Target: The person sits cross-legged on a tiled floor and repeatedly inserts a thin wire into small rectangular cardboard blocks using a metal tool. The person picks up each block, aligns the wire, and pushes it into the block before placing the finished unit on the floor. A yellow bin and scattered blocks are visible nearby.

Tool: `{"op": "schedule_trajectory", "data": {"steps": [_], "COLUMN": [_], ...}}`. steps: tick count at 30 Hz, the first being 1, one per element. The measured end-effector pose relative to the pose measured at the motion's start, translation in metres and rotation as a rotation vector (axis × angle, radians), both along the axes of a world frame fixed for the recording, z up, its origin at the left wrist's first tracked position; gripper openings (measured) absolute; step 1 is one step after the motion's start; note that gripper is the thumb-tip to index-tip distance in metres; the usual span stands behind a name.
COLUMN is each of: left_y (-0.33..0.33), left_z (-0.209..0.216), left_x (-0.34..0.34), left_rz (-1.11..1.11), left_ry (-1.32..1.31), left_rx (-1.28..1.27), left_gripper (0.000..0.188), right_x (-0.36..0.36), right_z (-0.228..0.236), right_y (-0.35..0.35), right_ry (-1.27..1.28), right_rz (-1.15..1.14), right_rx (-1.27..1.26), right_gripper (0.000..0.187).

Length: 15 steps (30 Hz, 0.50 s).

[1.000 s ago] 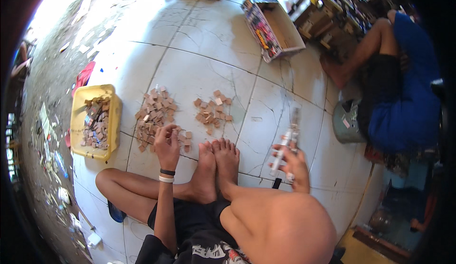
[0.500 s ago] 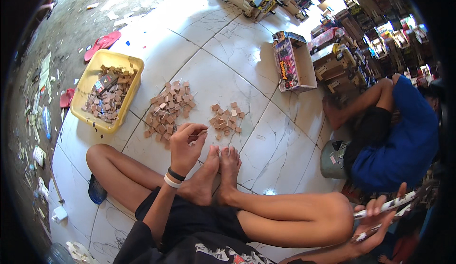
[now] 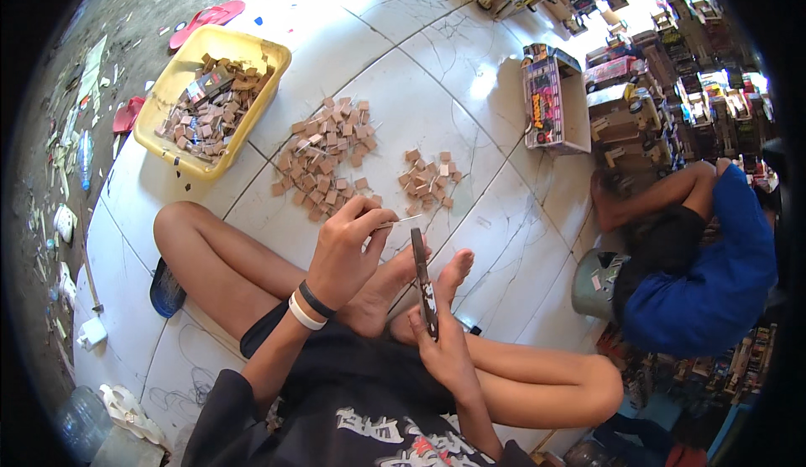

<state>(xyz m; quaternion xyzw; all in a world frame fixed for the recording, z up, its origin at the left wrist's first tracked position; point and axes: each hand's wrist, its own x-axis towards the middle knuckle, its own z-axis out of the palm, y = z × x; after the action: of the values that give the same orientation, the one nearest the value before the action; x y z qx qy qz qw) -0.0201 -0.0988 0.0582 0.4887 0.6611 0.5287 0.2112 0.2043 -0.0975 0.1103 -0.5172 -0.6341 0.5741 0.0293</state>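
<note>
One thin stick (image 3: pixel 406 219) pinched in left fingers (image 3: pixel 369 216), jutting just right of them | right fingers (image 3: pixel 423 340) gripping hand tool (image 3: pixel 421 272) | too loose a pinch could let stick twist if tool knocks it

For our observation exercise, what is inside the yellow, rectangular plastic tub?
The tub holds many small, square, brown pieces with a dark, rectangular item among them; anything beneath is covered, unseen.

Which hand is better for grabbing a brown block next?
Probably the left hand: though pinching a thin stick, it's nearer the bigger block pile. The right hand grips a long tool.
</note>
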Motion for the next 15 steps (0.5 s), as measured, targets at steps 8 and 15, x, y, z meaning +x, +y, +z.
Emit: {"op": "schedule_trajectory", "data": {"steps": [8, 15], "left_y": [-0.003, -0.005], "left_z": [0.009, 0.006], "left_x": [0.01, 0.009], "left_rz": [0.003, -0.004], "left_ry": [0.029, 0.036], "left_rx": [-0.04, -0.004], "left_gripper": [0.023, 0.025], "right_x": [0.002, -0.005], "right_z": [-0.023, -0.018], "right_y": [-0.004, -0.003], "right_ry": [-0.02, 0.018], "right_rz": [0.222, 0.151], "right_rx": [0.438, 0.413], "right_gripper": [0.059, 0.058]}}
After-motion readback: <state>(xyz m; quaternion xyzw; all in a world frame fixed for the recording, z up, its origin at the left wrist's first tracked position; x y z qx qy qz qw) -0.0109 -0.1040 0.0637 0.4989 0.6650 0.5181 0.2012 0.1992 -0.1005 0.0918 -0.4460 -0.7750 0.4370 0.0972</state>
